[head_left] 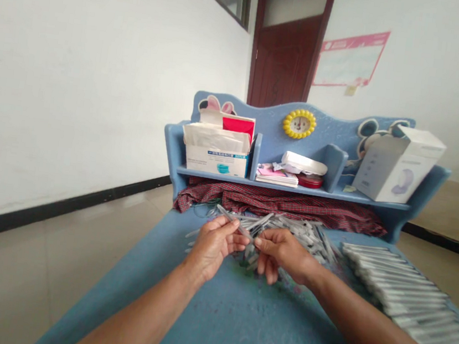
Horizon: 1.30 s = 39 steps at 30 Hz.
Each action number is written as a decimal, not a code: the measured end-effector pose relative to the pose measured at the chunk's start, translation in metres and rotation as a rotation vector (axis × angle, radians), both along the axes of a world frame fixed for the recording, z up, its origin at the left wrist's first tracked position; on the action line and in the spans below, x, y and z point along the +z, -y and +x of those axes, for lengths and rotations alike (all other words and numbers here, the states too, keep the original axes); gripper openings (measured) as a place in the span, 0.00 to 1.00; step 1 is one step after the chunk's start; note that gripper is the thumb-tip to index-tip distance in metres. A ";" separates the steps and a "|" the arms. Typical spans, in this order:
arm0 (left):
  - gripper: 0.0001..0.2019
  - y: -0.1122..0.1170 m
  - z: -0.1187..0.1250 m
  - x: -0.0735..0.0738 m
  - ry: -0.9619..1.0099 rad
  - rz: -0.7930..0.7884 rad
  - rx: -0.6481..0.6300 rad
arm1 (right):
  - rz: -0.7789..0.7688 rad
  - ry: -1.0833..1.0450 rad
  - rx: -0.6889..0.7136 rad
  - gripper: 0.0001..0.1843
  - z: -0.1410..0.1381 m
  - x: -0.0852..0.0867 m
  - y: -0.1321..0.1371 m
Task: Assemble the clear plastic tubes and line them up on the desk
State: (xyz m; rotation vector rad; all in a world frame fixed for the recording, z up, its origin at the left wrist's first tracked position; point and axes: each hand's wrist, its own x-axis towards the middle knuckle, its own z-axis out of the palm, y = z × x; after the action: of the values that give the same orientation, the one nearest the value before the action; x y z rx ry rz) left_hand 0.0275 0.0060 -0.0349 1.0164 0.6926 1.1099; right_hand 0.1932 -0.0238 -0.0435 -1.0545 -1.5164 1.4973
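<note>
My left hand (214, 244) is closed in a pinch on a thin grey pen-like tube (230, 217) that slants up to the left. My right hand (280, 252) is closed too, its fingertips pinching a small part at the tube's lower end, where the two hands meet. Both hands hover over the blue desk (232, 317), just in front of a loose pile of grey tubes (289, 227). A neat row of finished-looking grey tubes (402, 294) lies to the right of my right forearm.
A blue shelf (290, 188) at the desk's back holds a mask box (217, 156), papers, a red tin and a white carton (397, 165). Red plaid cloth (284, 204) lies under it. Behind stand a brown door and white walls.
</note>
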 end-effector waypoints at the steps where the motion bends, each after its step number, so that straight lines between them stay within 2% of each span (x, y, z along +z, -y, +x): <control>1: 0.01 0.000 -0.001 0.001 0.007 0.006 -0.014 | -0.034 -0.050 0.034 0.20 0.001 0.000 0.000; 6: 0.04 -0.002 -0.004 0.003 0.086 0.014 -0.085 | -0.142 -0.239 0.138 0.19 0.004 0.002 -0.002; 12: 0.07 -0.004 -0.006 0.002 0.127 0.001 -0.116 | -0.179 -0.325 0.171 0.18 0.004 0.002 -0.002; 26: 0.07 -0.003 -0.004 0.003 0.040 0.015 -0.071 | -0.144 -0.292 0.124 0.18 0.004 -0.005 -0.005; 34: 0.08 -0.003 -0.005 0.003 0.058 0.035 -0.103 | -0.176 -0.308 0.194 0.18 0.005 -0.006 -0.004; 39: 0.07 -0.002 -0.002 0.003 0.060 -0.020 -0.027 | -0.186 -0.308 0.183 0.18 0.004 -0.007 -0.005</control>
State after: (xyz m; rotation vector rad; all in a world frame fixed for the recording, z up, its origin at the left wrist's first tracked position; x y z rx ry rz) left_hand 0.0252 0.0083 -0.0324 0.9685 0.6392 1.1040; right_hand 0.1970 -0.0189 -0.0506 -0.7574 -1.3017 1.8627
